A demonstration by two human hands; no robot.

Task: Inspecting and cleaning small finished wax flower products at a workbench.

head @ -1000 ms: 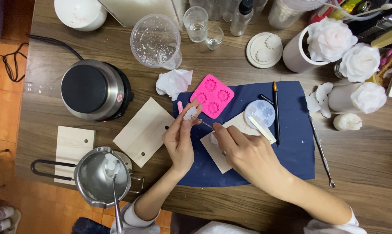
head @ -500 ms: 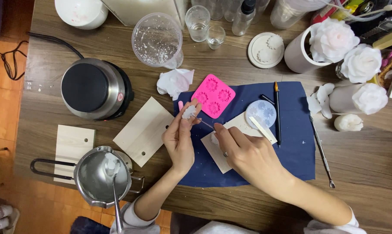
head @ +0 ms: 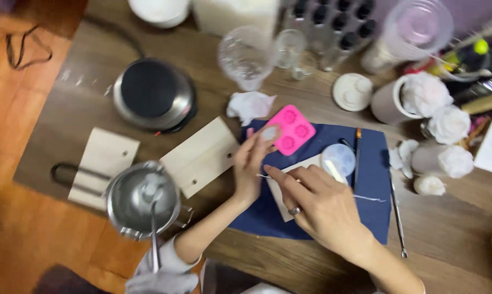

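pink mould (head: 292,129) on blue mat (head: 373,163), cluttered wooden table (head: 463,228)

Hotplate (head: 153,95) upper left; pot (head: 142,198) lower left, between boards (head: 199,157); mold (head: 290,129) on mat (head: 376,163) at centre; cup (head: 390,100) upper right.

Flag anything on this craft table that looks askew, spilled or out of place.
A crumpled white tissue lies loose on the wooden table beside the pink mould. Two wooden boards sit at skewed angles. Nothing looks spilled. The left hand holds a small pale piece; the right hand pinches a thin wick.
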